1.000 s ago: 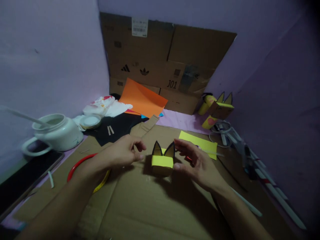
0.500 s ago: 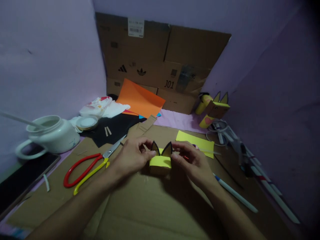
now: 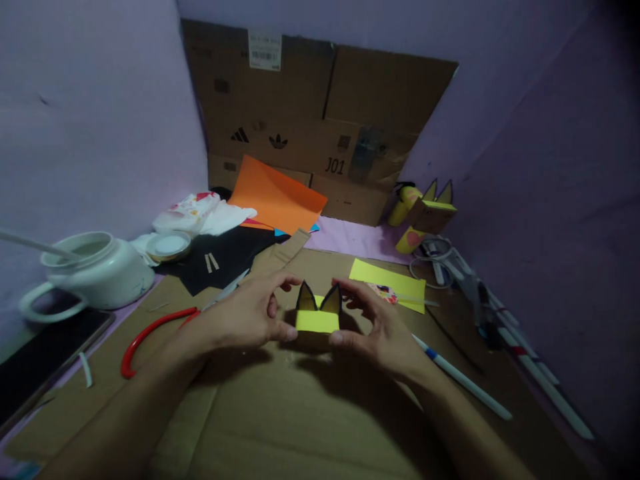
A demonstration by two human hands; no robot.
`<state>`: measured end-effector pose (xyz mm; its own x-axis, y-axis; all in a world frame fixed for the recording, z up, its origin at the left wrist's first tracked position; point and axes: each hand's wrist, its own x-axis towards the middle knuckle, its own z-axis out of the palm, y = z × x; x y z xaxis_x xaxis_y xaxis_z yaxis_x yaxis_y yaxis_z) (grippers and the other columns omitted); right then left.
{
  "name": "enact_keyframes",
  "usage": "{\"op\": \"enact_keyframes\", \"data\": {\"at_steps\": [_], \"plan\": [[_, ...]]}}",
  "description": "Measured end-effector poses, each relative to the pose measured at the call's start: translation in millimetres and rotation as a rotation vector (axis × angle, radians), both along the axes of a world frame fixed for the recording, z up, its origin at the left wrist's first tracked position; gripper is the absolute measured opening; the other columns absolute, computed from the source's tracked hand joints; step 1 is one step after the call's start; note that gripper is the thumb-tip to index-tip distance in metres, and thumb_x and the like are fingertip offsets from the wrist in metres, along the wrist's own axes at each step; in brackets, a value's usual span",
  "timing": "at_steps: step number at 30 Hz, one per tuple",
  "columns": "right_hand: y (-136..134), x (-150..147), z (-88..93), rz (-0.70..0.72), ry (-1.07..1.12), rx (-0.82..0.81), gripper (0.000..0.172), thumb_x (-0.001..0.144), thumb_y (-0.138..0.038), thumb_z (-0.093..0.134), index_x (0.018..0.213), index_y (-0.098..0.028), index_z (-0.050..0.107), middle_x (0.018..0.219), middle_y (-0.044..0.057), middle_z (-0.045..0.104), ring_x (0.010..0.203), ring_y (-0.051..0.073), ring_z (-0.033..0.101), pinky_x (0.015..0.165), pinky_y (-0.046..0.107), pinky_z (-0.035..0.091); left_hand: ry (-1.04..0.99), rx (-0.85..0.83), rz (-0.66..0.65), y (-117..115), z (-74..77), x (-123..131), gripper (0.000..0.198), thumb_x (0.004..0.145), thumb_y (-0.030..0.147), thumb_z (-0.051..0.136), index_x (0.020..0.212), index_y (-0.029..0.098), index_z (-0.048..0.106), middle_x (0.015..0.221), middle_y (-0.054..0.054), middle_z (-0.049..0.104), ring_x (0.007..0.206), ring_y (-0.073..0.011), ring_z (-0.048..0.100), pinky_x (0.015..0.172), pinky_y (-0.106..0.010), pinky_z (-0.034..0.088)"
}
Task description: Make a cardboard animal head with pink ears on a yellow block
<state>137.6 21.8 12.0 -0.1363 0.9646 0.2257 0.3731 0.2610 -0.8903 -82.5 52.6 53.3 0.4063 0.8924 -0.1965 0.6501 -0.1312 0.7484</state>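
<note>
A small cardboard box [image 3: 314, 341] with a yellow paper top [image 3: 317, 321] stands on the cardboard sheet in front of me. Two pointed, black-edged ears [image 3: 306, 297] rise from it. On its left side is my left hand [image 3: 255, 310], fingers apart, the thumb tip close by the box's lower corner. My right hand [image 3: 373, 320] curves around the other side, also with fingers spread. Its thumb tip reaches the front right corner and its index finger is near the right ear; whether it presses there is unclear.
Scissors with red handles [image 3: 131, 353] lie partly under my left forearm. A white pot [image 3: 107, 277] and a phone [image 3: 50, 353] are at left. Rightward lie yellow paper [image 3: 365, 270], a white pen [image 3: 470, 383] and a similar eared cardboard figure [image 3: 433, 217]. Orange paper [image 3: 280, 197] leans behind.
Both hands have let go of the ears. Fingers have spread and the thumbs have moved down toward the box's lower sides. The view has shifted slightly.
</note>
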Motion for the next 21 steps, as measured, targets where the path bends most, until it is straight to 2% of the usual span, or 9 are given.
{"op": "enact_keyframes", "data": {"at_steps": [2, 4, 7, 10, 13, 15, 18, 21], "plan": [[-2, -4, -2.6, 0.078, -0.026, -0.026, 0.074, 0.059, -0.029, 0.082, 0.128, -0.023, 0.053, 0.131, 0.012, 0.057, 0.117, 0.032, 0.053, 0.098, 0.05, 0.041, 0.047, 0.007, -0.075, 0, -1.6, -4, 0.076, 0.06, 0.024, 0.071, 0.132, 0.019, 0.047, 0.076, 0.002, 0.053, 0.067, -0.0181, 0.052, 0.06, -0.027, 0.04], [-4, -10, -4.3, 0.105, -0.031, -0.062, 0.071, 0.062, -0.025, 0.081, 0.127, -0.022, 0.053, 0.13, 0.012, 0.058, 0.119, 0.032, 0.053, 0.103, 0.05, 0.039, 0.08, 0.023, -0.103, -1, -3.6, -5, 0.079, 0.062, 0.024, 0.07, 0.136, 0.02, 0.043, 0.084, -0.001, 0.056, 0.07, -0.0186, 0.052, 0.062, -0.027, 0.04], [-4, -16, -0.7, 0.06, 0.037, -0.12, 0.059, 0.064, -0.02, 0.077, 0.119, -0.022, 0.056, 0.115, 0.009, 0.066, 0.105, 0.03, 0.062, 0.094, 0.048, 0.047, 0.067, -0.009, -0.088, -2, -2.8, -5, 0.08, 0.062, 0.022, 0.066, 0.138, 0.017, 0.041, 0.098, -0.006, 0.058, 0.068, -0.0175, 0.051, 0.061, -0.028, 0.041], [0, -6, 11.1, -0.021, 0.208, -0.119, 0.054, 0.061, -0.022, 0.079, 0.112, -0.023, 0.059, 0.106, 0.008, 0.07, 0.095, 0.028, 0.067, 0.083, 0.042, 0.054, 0.0, -0.017, 0.028, 1, 1.8, -7, 0.072, 0.063, 0.024, 0.063, 0.132, 0.015, 0.045, 0.107, -0.009, 0.057, 0.061, -0.0138, 0.049, 0.057, -0.027, 0.042], [4, 21, 26.2, -0.148, 0.352, -0.005, 0.047, 0.059, -0.026, 0.083, 0.102, -0.023, 0.062, 0.1, 0.005, 0.072, 0.092, 0.028, 0.068, 0.081, 0.041, 0.055, -0.087, 0.061, 0.146, 6, 3.2, -8, 0.047, 0.063, 0.029, 0.061, 0.108, 0.015, 0.058, 0.092, -0.005, 0.06, 0.055, -0.0117, 0.047, 0.052, -0.025, 0.04], [6, 41, 35.1, -0.265, 0.441, 0.108, 0.047, 0.058, -0.026, 0.084, 0.101, -0.024, 0.064, 0.1, 0.004, 0.073, 0.096, 0.028, 0.068, 0.083, 0.042, 0.054, -0.131, 0.082, 0.168, 6, -0.1, -6, 0.032, 0.064, 0.031, 0.061, 0.092, 0.016, 0.061, 0.076, -0.001, 0.058, 0.055, -0.0125, 0.047, 0.052, -0.024, 0.039], [4, 65, 44.1, -0.355, 0.542, 0.205, 0.048, 0.059, -0.024, 0.083, 0.103, -0.025, 0.064, 0.108, 0.005, 0.07, 0.104, 0.031, 0.065, 0.087, 0.046, 0.052, -0.149, 0.092, 0.132, 1, -8.7, 7, 0.02, 0.071, 0.035, 0.057, 0.079, 0.017, 0.061, 0.063, 0.002, 0.054, 0.057, -0.0144, 0.049, 0.052, -0.024, 0.038], [2, 79, 47.6, -0.392, 0.578, 0.238, 0.044, 0.063, -0.023, 0.079, 0.104, -0.026, 0.063, 0.107, 0.005, 0.069, 0.102, 0.03, 0.066, 0.088, 0.047, 0.051, -0.122, 0.131, 0.066, -8, -15.0, 26, 0.016, 0.076, 0.03, 0.052, 0.074, 0.018, 0.061, 0.063, 0.002, 0.056, 0.059, -0.0148, 0.05, 0.054, -0.024, 0.038]]}}
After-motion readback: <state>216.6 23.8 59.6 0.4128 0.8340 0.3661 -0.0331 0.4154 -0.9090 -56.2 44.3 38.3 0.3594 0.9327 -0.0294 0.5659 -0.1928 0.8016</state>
